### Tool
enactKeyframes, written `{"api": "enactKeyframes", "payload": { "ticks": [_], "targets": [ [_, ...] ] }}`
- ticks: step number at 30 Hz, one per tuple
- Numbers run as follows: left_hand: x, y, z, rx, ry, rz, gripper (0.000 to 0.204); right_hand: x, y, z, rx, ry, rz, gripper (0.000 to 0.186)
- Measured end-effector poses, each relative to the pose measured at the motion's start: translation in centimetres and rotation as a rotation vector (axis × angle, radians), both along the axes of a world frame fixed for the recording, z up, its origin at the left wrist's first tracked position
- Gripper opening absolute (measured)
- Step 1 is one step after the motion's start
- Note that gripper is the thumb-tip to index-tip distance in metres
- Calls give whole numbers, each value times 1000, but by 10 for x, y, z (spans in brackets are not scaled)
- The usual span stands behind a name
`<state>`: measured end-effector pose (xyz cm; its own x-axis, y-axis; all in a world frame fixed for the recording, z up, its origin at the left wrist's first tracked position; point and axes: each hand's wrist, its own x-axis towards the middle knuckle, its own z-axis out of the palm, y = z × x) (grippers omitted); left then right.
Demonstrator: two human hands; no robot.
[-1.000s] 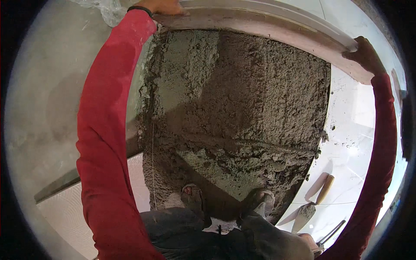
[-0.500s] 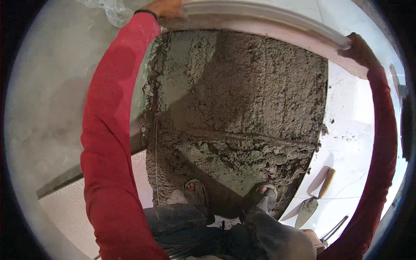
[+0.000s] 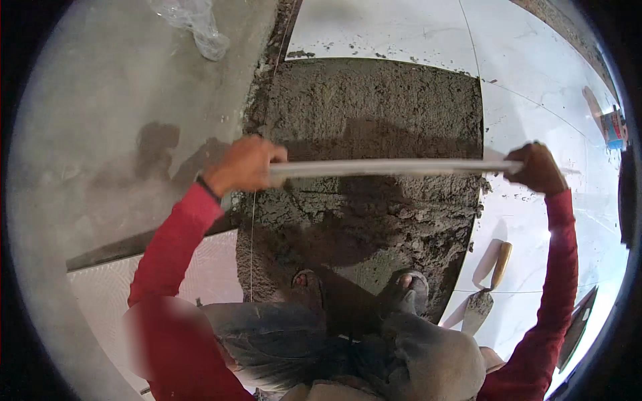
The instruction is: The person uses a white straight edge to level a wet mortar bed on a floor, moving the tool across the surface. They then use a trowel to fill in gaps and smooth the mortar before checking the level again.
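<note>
My left hand is closed on the left end of a long, pale straightedge bar, and my right hand is closed on its right end. The bar is held crosswise over a bed of damp grey mortar, which is smoother at the far part and lumpy near my sandalled feet. A thin string runs along the bed's left side. A trowel with a wooden handle lies on white marble-look tiles at the right.
A crumpled plastic sheet lies on bare concrete at the left. A tile with a ridged back is at the lower left. White tiles border the far end. A blue can and a dark flat tool are at the right.
Both my hands have brought the bar from the far end toward me, over the middle of the mortar, uncovering the far tiles. The mortar's far part now looks more even.
</note>
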<state>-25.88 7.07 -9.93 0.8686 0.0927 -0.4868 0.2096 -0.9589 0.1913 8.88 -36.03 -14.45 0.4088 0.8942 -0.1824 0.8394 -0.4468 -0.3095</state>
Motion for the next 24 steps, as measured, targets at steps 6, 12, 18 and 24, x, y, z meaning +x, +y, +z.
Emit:
{"api": "enactKeyframes", "payload": {
  "ticks": [6,12,18,24],
  "targets": [
    [15,-15,23,46,2,-113,30,-39,-37,28,-32,53,-90,24],
    [162,96,-18,304,-445,-219,33,66,31,-12,82,-273,-249,22],
    [159,126,-62,267,-293,-44,38,114,84,-36,48,-361,-160,35],
    [115,73,-28,100,-153,10,47,61,29,-15,-128,-220,-193,44]
  ]
}}
